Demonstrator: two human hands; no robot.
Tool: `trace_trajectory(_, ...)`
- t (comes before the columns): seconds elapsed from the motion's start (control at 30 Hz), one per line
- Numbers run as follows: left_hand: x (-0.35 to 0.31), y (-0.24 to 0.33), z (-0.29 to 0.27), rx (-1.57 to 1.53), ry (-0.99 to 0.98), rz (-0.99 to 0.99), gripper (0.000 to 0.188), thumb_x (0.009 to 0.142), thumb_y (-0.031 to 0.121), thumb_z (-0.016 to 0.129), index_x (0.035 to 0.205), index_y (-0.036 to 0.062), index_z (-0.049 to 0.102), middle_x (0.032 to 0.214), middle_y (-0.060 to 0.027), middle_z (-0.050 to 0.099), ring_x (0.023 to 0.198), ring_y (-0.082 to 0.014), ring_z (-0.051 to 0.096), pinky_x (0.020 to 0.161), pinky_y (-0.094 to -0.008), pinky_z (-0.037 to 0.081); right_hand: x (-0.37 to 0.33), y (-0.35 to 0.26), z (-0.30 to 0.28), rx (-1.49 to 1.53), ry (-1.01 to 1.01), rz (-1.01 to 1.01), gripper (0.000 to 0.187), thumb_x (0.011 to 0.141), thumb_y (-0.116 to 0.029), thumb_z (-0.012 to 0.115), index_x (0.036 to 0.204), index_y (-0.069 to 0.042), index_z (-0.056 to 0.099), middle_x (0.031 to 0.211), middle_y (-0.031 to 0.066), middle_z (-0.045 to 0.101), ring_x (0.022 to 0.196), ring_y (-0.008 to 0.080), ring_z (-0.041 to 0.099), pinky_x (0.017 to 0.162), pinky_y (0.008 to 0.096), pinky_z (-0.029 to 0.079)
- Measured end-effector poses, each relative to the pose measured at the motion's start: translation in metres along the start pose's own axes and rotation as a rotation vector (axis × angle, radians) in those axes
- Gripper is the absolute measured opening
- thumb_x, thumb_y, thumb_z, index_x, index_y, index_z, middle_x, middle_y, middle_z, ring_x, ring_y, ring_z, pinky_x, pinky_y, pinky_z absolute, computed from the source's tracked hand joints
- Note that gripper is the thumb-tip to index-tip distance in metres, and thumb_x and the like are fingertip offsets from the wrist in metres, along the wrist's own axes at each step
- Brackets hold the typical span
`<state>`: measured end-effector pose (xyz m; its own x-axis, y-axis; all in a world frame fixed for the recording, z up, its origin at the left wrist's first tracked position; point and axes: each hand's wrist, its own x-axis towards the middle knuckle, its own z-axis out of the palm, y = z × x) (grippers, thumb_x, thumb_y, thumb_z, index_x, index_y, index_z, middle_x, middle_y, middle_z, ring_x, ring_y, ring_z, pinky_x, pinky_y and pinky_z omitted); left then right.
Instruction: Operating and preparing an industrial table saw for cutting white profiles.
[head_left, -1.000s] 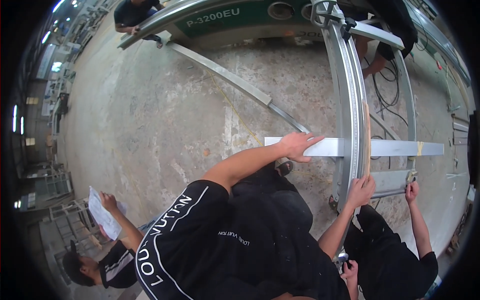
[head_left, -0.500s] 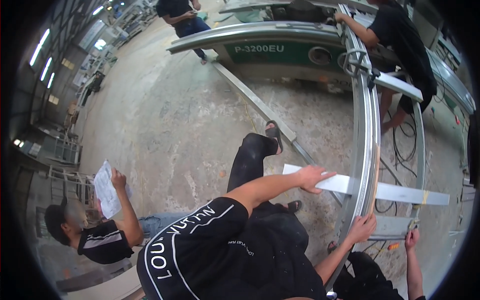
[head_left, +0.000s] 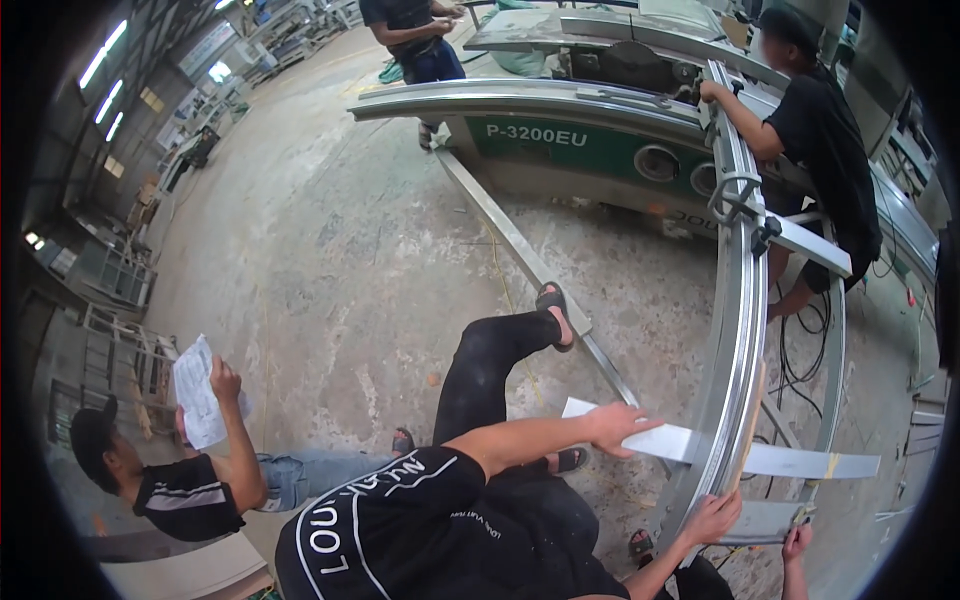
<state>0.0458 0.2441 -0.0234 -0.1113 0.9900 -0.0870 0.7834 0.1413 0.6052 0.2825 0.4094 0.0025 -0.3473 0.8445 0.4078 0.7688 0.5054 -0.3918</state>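
A long aluminium rail frame point(head_left: 722, 370) runs down the right side of the view. Across it lies a flat white strip point(head_left: 810, 461); where the two cross, I cannot tell which is on top. My left hand point(head_left: 612, 428) rests on the strip's left part, fingers stretched out. Closer to me, my right hand point(head_left: 713, 518) has its fingers closed over the rail's edge. A thin wooden strip point(head_left: 747, 425) runs along the rail just above that hand. A co-worker's hand point(head_left: 797, 541) is at a metal crosspiece point(head_left: 755, 520) right of it.
A large green and grey machine point(head_left: 570, 150) stands at the back, with a person point(head_left: 825, 140) at the rail's far end. A metal beam point(head_left: 500, 225) slants over the floor under my sandal point(head_left: 556, 312). Black cables point(head_left: 800, 375) hang right. At left a person holds paper sheets point(head_left: 203, 393).
My view has tilted upward, so the rail and strip sit lower in the picture. Both my hands keep their places. The person at the left has lowered the papers slightly.
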Motion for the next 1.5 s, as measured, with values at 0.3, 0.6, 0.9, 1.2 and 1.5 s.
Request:
trace_trajectory(0.3,-0.011,-0.013,0.011,0.024,0.125,-0.023,0.083,0.063,0.038,0.061,0.133,0.0134,0.022,0.101,-0.0176,0.048,0.085,-0.0334,0.052,0.071,-0.0407,0.043,0.079,-0.085,0.073,0.102,-0.162,-0.523,0.023,0.076,-0.004,0.054,0.098,-0.002,0.055,0.084,0.0128,0.058,0.075,0.0296,0.056,0.062,0.0378,0.043)
trace_trajectory(0.6,0.004,-0.014,0.034,0.015,0.221,0.082,0.081,0.058,0.044,0.063,0.127,0.012,0.035,0.093,-0.0147,0.051,0.087,-0.0318,0.051,0.074,-0.041,0.041,0.131,-0.106,0.1,0.054,-0.061,-0.653,0.029,0.078,-0.027,0.054,0.096,-0.006,0.058,0.081,0.0124,0.058,0.073,0.0304,0.056,0.064,0.0383,0.045)
trace_trajectory(0.9,0.0,-0.012,0.027,0.015,0.23,0.075,0.074,0.06,0.045,0.059,0.125,0.0152,0.038,0.096,-0.0171,0.051,0.085,-0.034,0.054,0.07,-0.0439,0.044,0.167,-0.134,0.108,0.051,0.006,-0.822,0.026,0.079,-0.025,0.054,0.092,-0.003,0.058,0.077,0.0141,0.057,0.071,0.0314,0.055,0.062,0.0389,0.044)
trace_trajectory(1.2,0.011,-0.028,-0.018,-0.325,0.066,-0.022,0.061,0.068,0.042,0.058,0.118,0.0103,0.046,0.095,-0.0181,0.055,0.087,-0.0326,0.054,0.076,-0.0425,0.043,0.176,-0.158,0.137,0.248,-0.087,-0.649,0.023,0.067,-0.008,0.061,0.089,-0.005,0.057,0.08,0.0102,0.055,0.074,0.0292,0.053,0.064,0.0377,0.042)
trace_trajectory(1.5,0.115,-0.122,-0.023,-0.107,-0.169,-0.029,0.044,0.072,0.04,0.054,0.104,0.0102,0.056,0.1,-0.0163,0.057,0.09,-0.0316,0.056,0.075,-0.0428,0.044,0.179,-0.139,0.12,0.138,-0.139,-0.463,0.026,0.065,-0.009,0.064,0.09,-0.009,0.056,0.086,0.0059,0.054,0.08,0.0246,0.052,0.07,0.0353,0.039)
